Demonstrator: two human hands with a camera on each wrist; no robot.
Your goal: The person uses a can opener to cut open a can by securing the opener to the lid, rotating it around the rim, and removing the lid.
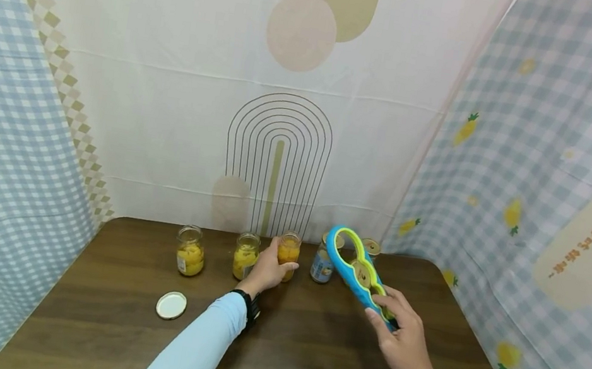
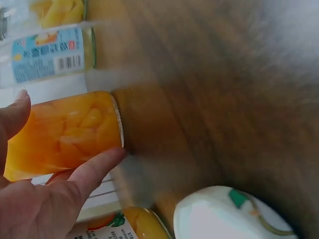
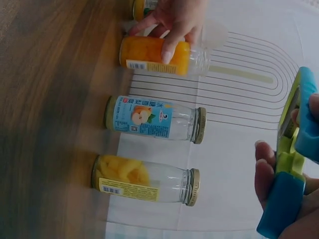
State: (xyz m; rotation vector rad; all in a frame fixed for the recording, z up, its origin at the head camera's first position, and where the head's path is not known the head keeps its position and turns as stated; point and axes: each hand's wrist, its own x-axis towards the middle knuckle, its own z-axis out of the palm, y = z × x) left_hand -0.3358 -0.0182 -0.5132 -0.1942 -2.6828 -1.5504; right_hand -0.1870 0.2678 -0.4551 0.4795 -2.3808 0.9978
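Observation:
My left hand (image 1: 266, 269) grips a glass jar of orange fruit pieces (image 1: 290, 250) on the table, thumb and fingers on opposite sides. In the right wrist view this jar (image 3: 154, 52) has no lid on its mouth. Raised over the table at the right, my right hand (image 1: 403, 341) holds a blue and green jar opener (image 1: 343, 272) by its handles. A gold lid (image 1: 361, 273) shows inside the opener's loop. Past it stand a blue-labelled jar (image 3: 142, 117) and a jar of yellow fruit (image 3: 124, 172), both with gold lids on.
Left of my left hand stand two lidless jars of yellow fruit, one nearer (image 1: 245, 256) and one farther left (image 1: 190, 257). A white round lid (image 1: 171, 305) lies on the brown table (image 1: 97, 321). Cloth (image 1: 178, 128) hangs behind the table and along both sides.

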